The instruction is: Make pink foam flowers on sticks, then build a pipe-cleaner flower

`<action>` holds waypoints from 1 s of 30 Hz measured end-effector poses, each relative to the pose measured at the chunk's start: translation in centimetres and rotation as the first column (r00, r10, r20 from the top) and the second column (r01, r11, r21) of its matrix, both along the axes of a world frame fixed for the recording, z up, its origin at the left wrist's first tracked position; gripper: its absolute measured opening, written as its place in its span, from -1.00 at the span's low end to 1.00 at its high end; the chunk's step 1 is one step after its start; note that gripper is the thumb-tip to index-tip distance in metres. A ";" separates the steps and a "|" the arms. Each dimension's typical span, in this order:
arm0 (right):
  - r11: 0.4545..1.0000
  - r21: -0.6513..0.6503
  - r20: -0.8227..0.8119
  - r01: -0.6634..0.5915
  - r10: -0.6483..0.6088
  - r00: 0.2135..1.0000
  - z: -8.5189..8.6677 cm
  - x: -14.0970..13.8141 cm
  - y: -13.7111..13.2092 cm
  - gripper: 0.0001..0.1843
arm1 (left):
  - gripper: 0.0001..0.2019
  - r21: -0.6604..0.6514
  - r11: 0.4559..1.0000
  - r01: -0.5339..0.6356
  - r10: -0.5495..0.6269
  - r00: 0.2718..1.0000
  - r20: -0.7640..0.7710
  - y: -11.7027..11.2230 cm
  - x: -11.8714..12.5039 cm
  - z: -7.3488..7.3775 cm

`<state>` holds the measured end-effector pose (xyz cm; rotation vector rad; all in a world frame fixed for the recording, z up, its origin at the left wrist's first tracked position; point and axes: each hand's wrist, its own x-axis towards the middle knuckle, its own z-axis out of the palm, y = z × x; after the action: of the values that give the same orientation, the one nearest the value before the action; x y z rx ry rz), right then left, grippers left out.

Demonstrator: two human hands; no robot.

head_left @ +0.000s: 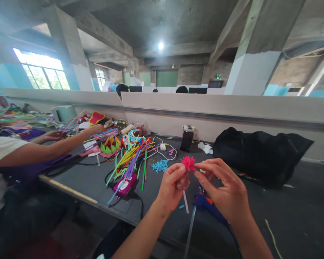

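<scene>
The left hand [174,185] is closed in a pinch, thumb and forefinger on the thin pale stem [185,202] just under a small pink flower [188,162], which is held up above the table [299,208] between both hands. The right hand [226,190] is loosely curled, fingertips just beside the flower's base; I cannot tell whether they touch it. The flower looks very light and soft, with fringed petals that would probably crush or bend under a squeeze, so the stem close beneath the head seems the safest hold. A blue glue gun [205,205] lies under the hands. Farther off are blue bits [160,165], a heap of coloured strips [132,153], a black bag [259,154] and a co-worker's arm [56,146].
</scene>
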<state>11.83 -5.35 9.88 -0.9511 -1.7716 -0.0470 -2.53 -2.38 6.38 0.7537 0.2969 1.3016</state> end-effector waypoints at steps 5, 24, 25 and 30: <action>1.000 0.020 0.019 0.006 -0.007 1.000 -0.2 0.2 0.1 -0.90 | -0.77 0.026 1.000 -0.005 0.005 1.000 -0.030 0.0 0.0 0.0; 0.995 0.087 0.065 0.046 -0.052 0.997 -0.1 -0.3 0.1 -0.87 | -0.73 0.037 0.999 -0.009 0.012 0.997 -0.078 0.2 -0.3 -0.4; 0.995 0.090 0.054 0.050 -0.055 0.997 -0.1 -0.2 -0.1 -0.86 | -0.73 0.035 0.999 -0.008 0.011 0.997 -0.077 0.2 -0.3 -0.4; 0.996 0.060 0.051 0.059 -0.062 0.997 0.1 -0.1 -0.3 -0.83 | -0.76 0.056 0.998 -0.007 0.013 0.995 -0.101 0.3 -0.3 -0.6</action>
<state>11.78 -5.62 9.95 -0.9685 -1.7803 -0.1633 -2.87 -2.10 5.81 0.8679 0.3477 1.2876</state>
